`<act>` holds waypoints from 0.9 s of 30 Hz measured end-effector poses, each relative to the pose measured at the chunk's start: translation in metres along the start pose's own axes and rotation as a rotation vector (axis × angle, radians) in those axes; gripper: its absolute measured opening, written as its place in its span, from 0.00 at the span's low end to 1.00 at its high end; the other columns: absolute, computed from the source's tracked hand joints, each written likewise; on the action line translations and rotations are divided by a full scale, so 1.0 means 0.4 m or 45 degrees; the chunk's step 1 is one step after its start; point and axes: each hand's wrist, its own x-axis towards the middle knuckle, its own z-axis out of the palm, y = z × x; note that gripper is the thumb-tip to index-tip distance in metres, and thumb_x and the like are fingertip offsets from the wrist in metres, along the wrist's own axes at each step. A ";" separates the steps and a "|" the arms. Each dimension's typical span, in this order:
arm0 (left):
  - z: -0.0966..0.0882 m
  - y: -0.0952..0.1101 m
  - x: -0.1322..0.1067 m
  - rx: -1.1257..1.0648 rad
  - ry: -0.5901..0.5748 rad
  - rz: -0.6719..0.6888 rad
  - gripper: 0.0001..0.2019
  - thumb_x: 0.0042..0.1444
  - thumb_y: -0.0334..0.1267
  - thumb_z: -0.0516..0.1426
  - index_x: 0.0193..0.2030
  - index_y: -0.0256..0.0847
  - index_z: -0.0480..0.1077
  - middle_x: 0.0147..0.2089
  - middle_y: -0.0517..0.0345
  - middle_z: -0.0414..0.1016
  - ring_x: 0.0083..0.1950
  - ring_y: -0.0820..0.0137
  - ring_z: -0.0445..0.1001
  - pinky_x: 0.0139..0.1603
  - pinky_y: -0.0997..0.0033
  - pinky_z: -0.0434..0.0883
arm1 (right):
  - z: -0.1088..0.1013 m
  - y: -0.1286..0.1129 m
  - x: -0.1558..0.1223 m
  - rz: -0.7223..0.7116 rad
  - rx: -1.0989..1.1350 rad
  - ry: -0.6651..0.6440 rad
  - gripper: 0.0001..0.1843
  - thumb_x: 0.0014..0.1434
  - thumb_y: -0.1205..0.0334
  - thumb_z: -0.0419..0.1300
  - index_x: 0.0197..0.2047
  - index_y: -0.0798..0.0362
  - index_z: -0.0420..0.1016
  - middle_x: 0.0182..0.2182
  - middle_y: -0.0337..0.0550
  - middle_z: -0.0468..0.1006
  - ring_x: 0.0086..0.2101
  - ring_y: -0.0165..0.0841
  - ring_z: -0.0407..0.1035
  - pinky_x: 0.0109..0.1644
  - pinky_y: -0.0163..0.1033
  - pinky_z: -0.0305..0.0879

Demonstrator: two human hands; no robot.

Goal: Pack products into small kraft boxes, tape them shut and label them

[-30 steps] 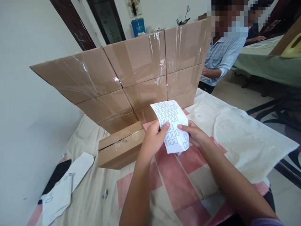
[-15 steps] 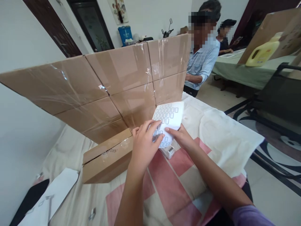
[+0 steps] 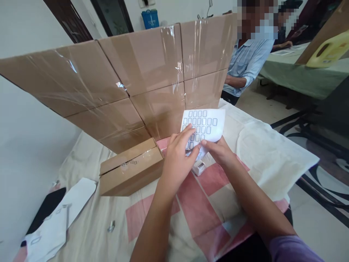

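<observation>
I hold a white label sheet (image 3: pixel 204 125) up to the right of the closed cardboard box (image 3: pixel 132 169). My right hand (image 3: pixel 221 149) pinches its low edge, with the thumb on the front. My left hand (image 3: pixel 177 151) lies over its left side, finger and thumb apart; I can't tell if they grip anything. A tall taped cardboard wall (image 3: pixel 152 62) stands behind the box, white papers (image 3: pixel 81 198) lie left of it, and a small shiny bit (image 3: pixel 111 226) lies in front.
</observation>
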 end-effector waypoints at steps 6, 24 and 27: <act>-0.008 -0.008 0.004 0.020 -0.045 -0.065 0.22 0.59 0.32 0.63 0.60 0.48 0.71 0.67 0.55 0.73 0.62 0.57 0.74 0.63 0.52 0.68 | 0.004 0.001 0.000 0.083 -0.055 0.055 0.24 0.54 0.51 0.71 0.52 0.50 0.80 0.50 0.47 0.84 0.54 0.48 0.77 0.56 0.54 0.76; -0.073 -0.019 0.001 0.334 -0.383 0.273 0.26 0.64 0.44 0.63 0.67 0.48 0.66 0.68 0.55 0.72 0.65 0.56 0.70 0.64 0.51 0.60 | 0.037 -0.068 -0.039 0.291 0.015 -0.097 0.23 0.64 0.48 0.62 0.58 0.50 0.77 0.50 0.47 0.83 0.55 0.47 0.76 0.55 0.50 0.76; -0.070 -0.014 -0.001 0.352 -0.344 0.327 0.20 0.68 0.40 0.57 0.66 0.48 0.67 0.67 0.55 0.74 0.64 0.58 0.70 0.62 0.54 0.61 | 0.042 -0.096 -0.051 0.337 0.071 -0.198 0.23 0.64 0.51 0.63 0.60 0.49 0.75 0.52 0.47 0.83 0.55 0.45 0.76 0.54 0.49 0.77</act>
